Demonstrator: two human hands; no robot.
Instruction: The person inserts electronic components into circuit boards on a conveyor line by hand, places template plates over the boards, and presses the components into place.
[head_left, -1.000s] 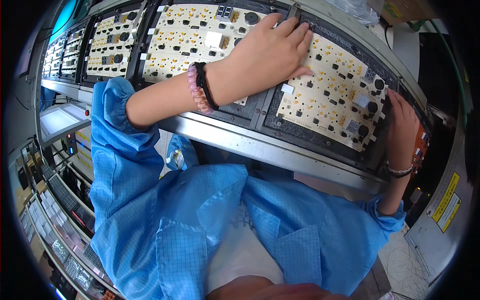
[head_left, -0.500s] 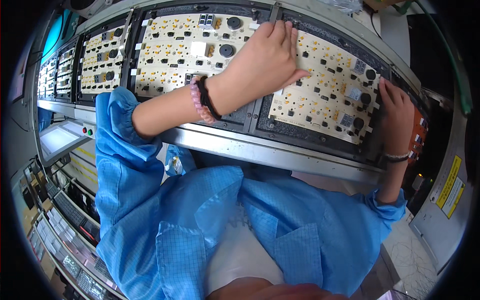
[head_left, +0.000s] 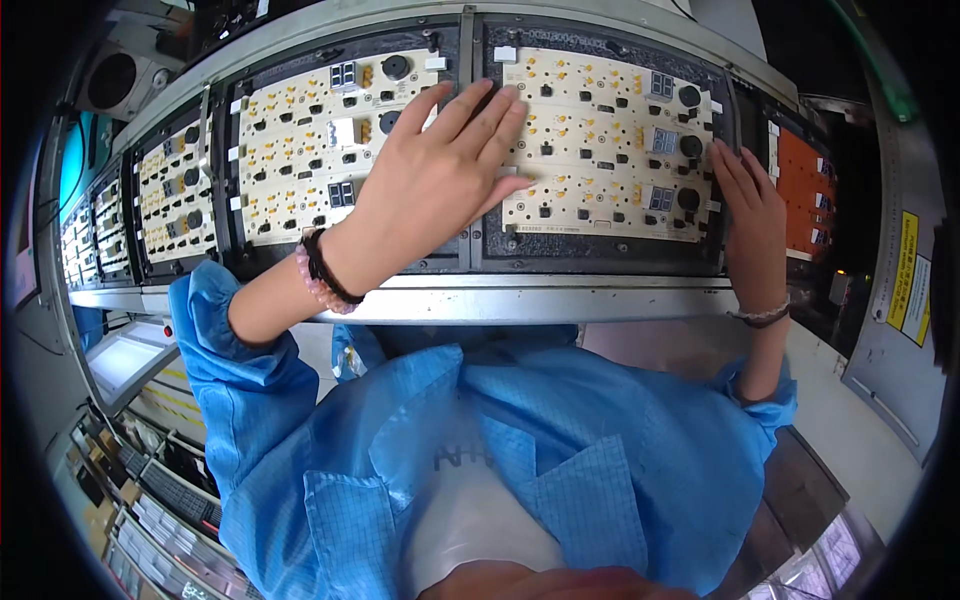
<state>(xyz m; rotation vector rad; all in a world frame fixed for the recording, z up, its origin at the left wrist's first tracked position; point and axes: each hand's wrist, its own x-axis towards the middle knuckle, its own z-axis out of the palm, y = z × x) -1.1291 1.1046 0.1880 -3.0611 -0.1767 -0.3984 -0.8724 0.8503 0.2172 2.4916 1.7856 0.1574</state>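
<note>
A cream circuit board panel (head_left: 610, 145) lies in a black carrier frame (head_left: 560, 255). It bears yellow parts, black buttons, digit displays (head_left: 664, 140) and round black buzzers (head_left: 690, 147). My left hand (head_left: 440, 165) is open with fingers spread over the dividing bar, its fingertips at the panel's left edge. The palm hides part of a second, similar panel (head_left: 290, 130) on the left. My right hand (head_left: 755, 220) has its fingers stretched out beside the first panel's right edge, near the white clips (head_left: 713, 206). Neither hand visibly grips anything.
Further carriers with cream panels (head_left: 175, 190) line up to the far left. An orange panel (head_left: 803, 190) sits to the right. A metal rail (head_left: 540, 298) runs along the near side. Shelves with stacked parts (head_left: 170, 510) stand at lower left, a grey cabinet (head_left: 900, 330) at right.
The view has turned, so the panel looks more level. My left hand has slid nearer along the panel's left edge, its fingers now spread, uncovering a white clip. My right hand remains at the right edge.
</note>
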